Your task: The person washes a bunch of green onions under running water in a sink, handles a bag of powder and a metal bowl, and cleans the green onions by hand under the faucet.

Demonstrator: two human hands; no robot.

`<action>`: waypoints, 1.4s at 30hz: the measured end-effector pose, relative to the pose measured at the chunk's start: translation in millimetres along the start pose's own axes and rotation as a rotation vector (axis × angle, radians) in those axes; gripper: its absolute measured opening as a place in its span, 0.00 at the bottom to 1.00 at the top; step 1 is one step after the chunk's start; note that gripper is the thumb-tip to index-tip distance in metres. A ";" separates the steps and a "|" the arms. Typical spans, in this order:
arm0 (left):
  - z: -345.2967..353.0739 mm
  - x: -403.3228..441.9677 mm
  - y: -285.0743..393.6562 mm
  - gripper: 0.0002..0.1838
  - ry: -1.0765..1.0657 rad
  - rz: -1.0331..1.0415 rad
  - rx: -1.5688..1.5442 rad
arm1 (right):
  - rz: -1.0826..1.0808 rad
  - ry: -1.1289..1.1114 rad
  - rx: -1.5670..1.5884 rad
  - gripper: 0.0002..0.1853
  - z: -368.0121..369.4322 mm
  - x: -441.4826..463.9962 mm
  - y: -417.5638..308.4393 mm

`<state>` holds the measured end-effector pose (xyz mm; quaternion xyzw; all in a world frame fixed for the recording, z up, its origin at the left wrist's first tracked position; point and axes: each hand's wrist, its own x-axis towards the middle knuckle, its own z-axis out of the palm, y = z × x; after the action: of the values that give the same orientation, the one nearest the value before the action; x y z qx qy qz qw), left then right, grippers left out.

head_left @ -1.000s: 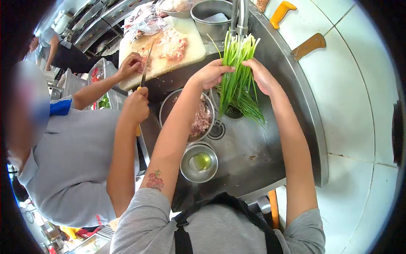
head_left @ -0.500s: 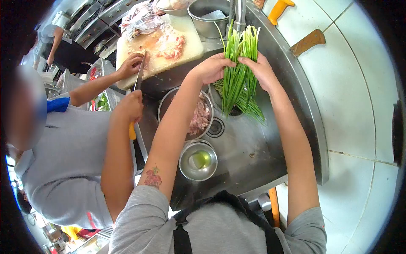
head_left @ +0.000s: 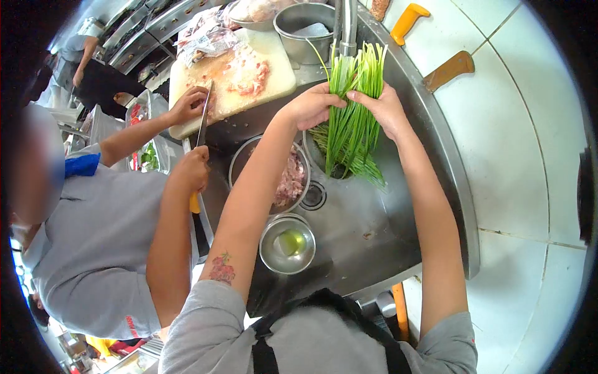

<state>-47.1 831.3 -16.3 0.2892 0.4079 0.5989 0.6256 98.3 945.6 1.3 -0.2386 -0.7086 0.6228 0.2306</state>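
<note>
A bunch of green onions [head_left: 354, 109] is held upright between my two hands, pale ends upward, just below the tap [head_left: 347, 37]. My left hand [head_left: 315, 106] is closed on the bunch's left side. Gripping the right side, my right hand [head_left: 382, 112] has its thumb across the stalks. More green stalks [head_left: 367, 169] lie beneath the bunch, partly in a container mostly hidden by it. Left of them, a metal bowl [head_left: 235, 163] of raw chopped meat [head_left: 290, 181] sits in the sink [head_left: 398, 224], partly covered by my left forearm.
A small metal bowl [head_left: 266, 254] of yellow-green liquid stands near the front. At left, a co-worker's hand [head_left: 192, 169] holds a knife [head_left: 204, 121] over a cutting board [head_left: 274, 53] with meat. A wooden handle [head_left: 450, 70] and an orange handle [head_left: 408, 22] are at the right rim.
The view has shifted slightly. Both hands still hold the bunch in nearly the same place under the tap. The co-worker's knife has barely moved.
</note>
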 end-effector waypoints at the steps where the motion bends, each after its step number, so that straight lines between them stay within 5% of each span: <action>1: 0.3 1.6 0.9 0.24 0.003 -0.012 0.013 | -0.005 0.003 0.006 0.22 -0.9 -0.9 0.3; 8: 3.8 -0.7 4.8 0.23 0.026 0.020 0.078 | 0.026 -0.211 0.022 0.26 -10.9 -5.6 -9.9; 13: -7.7 -0.8 1.8 0.19 0.044 0.088 0.201 | 0.037 -0.111 -0.121 0.20 -4.3 -3.3 -7.2; 18: -2.3 -4.9 2.0 0.16 0.161 0.203 0.252 | 0.064 -0.095 0.071 0.20 4.1 3.3 6.2; 33: 4.5 -9.9 3.1 0.17 0.149 0.096 0.200 | 0.105 -0.002 0.099 0.19 -0.7 2.4 15.6; 37: 8.4 -1.8 -4.4 0.24 0.051 0.094 0.072 | 0.205 -0.046 0.393 0.21 9.1 -3.1 3.4; 42: 14.5 -9.7 0.0 0.31 -0.058 -0.016 0.089 | 0.201 -0.063 0.179 0.22 8.1 -6.8 9.6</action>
<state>-34.2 823.6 -7.5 0.3306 0.4182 0.5665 0.6284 99.0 936.2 -9.3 -0.2671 -0.6296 0.7107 0.1648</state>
